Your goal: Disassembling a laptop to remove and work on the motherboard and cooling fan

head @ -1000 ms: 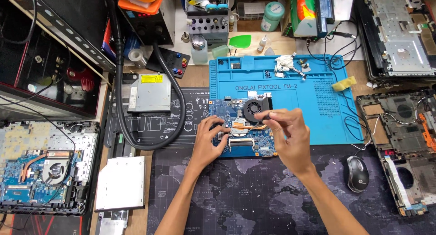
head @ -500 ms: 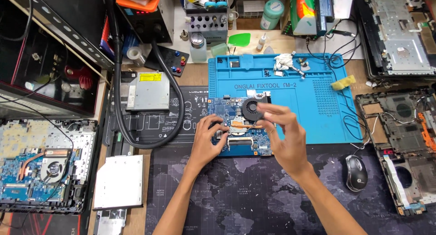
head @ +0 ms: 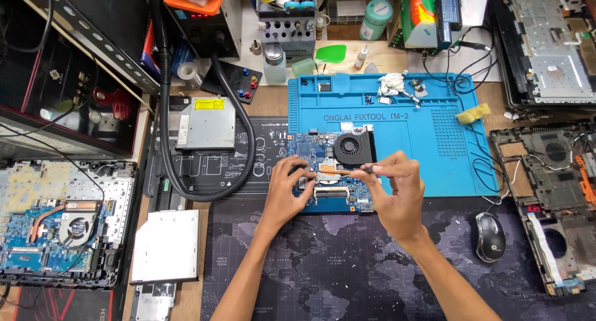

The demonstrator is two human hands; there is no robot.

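A blue laptop motherboard with a black fan and a copper heat pipe lies at the near edge of a blue silicone work mat. My left hand rests on the board's left part, fingers pressing down beside the heat pipe. My right hand pinches a thin dark screwdriver, its tip pointing left onto the heat pipe area. Both forearms come up from the bottom edge.
A black mouse lies right of my right hand. Opened laptop chassis sit at the right, another open laptop at the left. Two optical drives, a thick black hose, bottles and a tool rack crowd the back.
My right hand has shifted slightly left and lowered the screwdriver tip onto the heat pipe. The left hand stays on the board.
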